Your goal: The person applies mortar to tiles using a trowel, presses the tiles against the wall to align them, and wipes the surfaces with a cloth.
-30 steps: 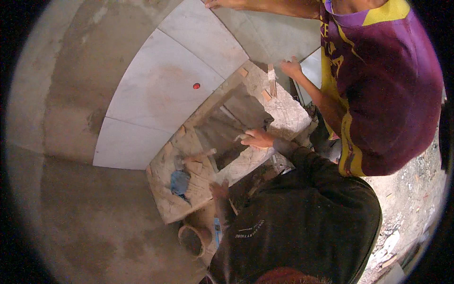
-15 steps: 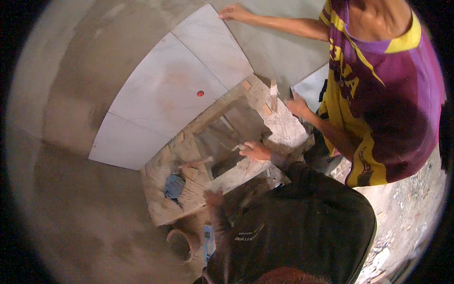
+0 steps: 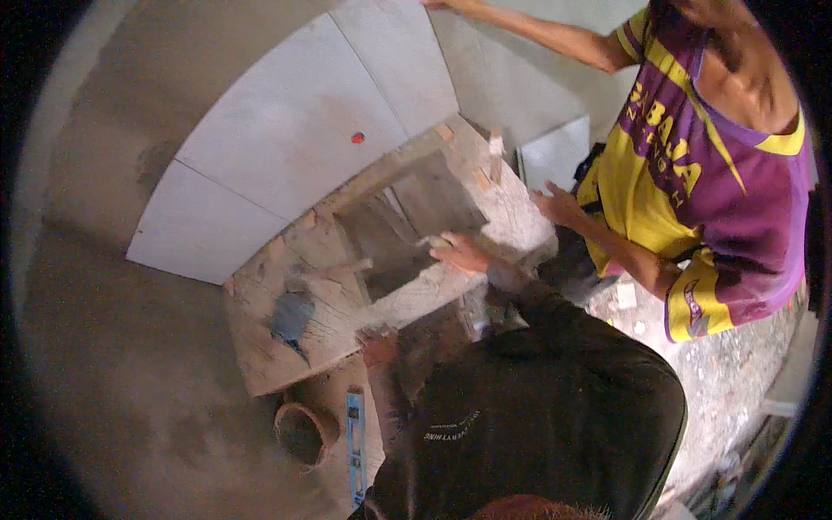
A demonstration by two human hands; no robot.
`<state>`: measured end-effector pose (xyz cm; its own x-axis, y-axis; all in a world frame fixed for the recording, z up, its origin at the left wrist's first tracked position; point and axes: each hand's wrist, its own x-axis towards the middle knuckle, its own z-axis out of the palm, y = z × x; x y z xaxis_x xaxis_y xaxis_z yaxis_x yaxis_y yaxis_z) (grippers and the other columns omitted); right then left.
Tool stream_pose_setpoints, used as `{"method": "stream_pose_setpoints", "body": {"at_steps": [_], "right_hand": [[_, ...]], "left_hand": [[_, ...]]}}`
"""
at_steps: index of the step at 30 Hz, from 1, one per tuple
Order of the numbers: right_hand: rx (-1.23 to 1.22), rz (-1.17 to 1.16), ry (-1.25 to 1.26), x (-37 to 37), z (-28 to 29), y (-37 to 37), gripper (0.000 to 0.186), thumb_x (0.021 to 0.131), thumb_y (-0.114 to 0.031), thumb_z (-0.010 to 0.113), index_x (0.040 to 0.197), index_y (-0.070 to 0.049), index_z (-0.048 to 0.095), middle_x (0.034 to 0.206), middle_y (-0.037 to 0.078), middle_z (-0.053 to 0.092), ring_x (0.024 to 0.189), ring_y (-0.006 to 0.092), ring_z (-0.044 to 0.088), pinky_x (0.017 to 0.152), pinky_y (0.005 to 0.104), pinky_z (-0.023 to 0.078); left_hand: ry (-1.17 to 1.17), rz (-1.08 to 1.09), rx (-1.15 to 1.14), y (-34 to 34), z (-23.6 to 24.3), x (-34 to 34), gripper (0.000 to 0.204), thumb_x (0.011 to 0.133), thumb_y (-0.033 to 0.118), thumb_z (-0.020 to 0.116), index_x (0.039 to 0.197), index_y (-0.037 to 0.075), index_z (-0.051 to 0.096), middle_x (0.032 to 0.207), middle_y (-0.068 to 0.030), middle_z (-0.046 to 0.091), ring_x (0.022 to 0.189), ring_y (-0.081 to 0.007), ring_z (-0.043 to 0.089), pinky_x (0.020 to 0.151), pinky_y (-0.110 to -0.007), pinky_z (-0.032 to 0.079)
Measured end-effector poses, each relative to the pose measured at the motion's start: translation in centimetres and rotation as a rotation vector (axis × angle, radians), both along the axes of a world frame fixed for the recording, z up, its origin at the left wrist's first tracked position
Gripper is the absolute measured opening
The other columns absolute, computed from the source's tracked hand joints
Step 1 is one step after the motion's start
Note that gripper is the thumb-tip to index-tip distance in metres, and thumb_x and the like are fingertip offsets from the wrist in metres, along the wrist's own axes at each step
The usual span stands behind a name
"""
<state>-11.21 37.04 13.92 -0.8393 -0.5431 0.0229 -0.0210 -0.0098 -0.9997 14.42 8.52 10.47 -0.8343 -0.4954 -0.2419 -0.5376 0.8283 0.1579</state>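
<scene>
My left hand [image 3: 379, 347] lies at the front edge of a rough slab [image 3: 264, 364], its dusty fingers over the edge and blurred. My right hand [image 3: 462, 251] is at the front rim of the slab's rectangular opening [image 3: 394, 282]. Its fingers are bent toward a small pale piece that I cannot make out; this may be a dusty fingertip. Left of the opening lie a stick-like tool [image 3: 342, 269] and a crumpled grey-blue rag [image 3: 293, 317]. Behind the slab, large pale tiles [image 3: 269, 113] stand against the wall, the middle one with a small red-rimmed hole [image 3: 358, 138].
A co-worker [image 3: 659, 173] in a purple and yellow shirt stands at the right, one hand [image 3: 446, 4] on the tiles' upper edge, the other [image 3: 559, 206] beside the slab. A loose tile [image 3: 555, 152] leans behind. A blue spirit level [image 3: 355, 442] and a round bucket [image 3: 305, 432] stand below left.
My view has shifted, so slab, tiles and bucket appear farther left and more of the level shows. The co-worker appears farther right. Both my hands remain at the slab's front edge.
</scene>
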Motion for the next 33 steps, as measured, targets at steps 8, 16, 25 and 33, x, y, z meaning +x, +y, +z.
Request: {"method": "stream_pose_setpoints", "body": {"at_steps": [8, 16, 25, 33], "right_hand": [[0.032, -0.158, 0.334, -0.3, 2.4, 2.1, 0.039, 0.09, -0.034, 0.078, 0.088, 0.0, 0.06, 0.074, 0.009, 0.055, 0.065, 0.0197, 0.055, 0.06, 0.0403, 0.044], [0.333, -0.106, 0.332, -7.2, 6.1, 10.4, 0.041, 0.089, -0.037, 0.077, 0.109, -0.004, 0.061, 0.092, 0.02, 0.065, 0.087, 0.0395, 0.066, 0.075, 0.0496, 0.051], [0.476, -0.026, 0.236, -9.6, 1.7, 13.2, 0.052, 0.092, -0.048, 0.07, 0.124, -0.007, 0.063, 0.112, 0.021, 0.069, 0.105, 0.0427, 0.066, 0.091, 0.0525, 0.053], [0.457, 0.203, 0.105, -8.5, 2.1, 12.7, 0.052, 0.097, -0.05, 0.062, 0.128, -0.008, 0.06, 0.111, 0.021, 0.068, 0.102, 0.0429, 0.068, 0.089, 0.0543, 0.055]], "left_hand": [[-0.164, -0.078, -0.035, -1.1, -0.4, 2.2, 0.102, 0.093, 0.066, 0.06, 0.152, -0.013, 0.032, 0.158, -0.0388, 0.029, 0.147, -0.0539, 0.031, 0.118, -0.056, 0.037], [-0.23, -0.026, 0.025, 1.7, 8.8, -1.5, 0.073, 0.1, 0.043, 0.062, 0.147, -0.007, 0.04, 0.159, -0.0298, 0.035, 0.144, -0.0487, 0.038, 0.114, -0.053, 0.04], [-0.188, 0.14, 0.133, -1.8, 6.2, 1.4, 0.077, 0.094, 0.039, 0.073, 0.152, -0.001, 0.04, 0.144, -0.0301, 0.054, 0.132, -0.0468, 0.053, 0.107, -0.053, 0.045], [-0.344, 0.2, 0.206, -4.1, 6.3, 1.3, 0.081, 0.092, 0.036, 0.075, 0.154, 0.0, 0.037, 0.143, -0.029, 0.056, 0.129, -0.0452, 0.056, 0.104, -0.053, 0.047]]}}
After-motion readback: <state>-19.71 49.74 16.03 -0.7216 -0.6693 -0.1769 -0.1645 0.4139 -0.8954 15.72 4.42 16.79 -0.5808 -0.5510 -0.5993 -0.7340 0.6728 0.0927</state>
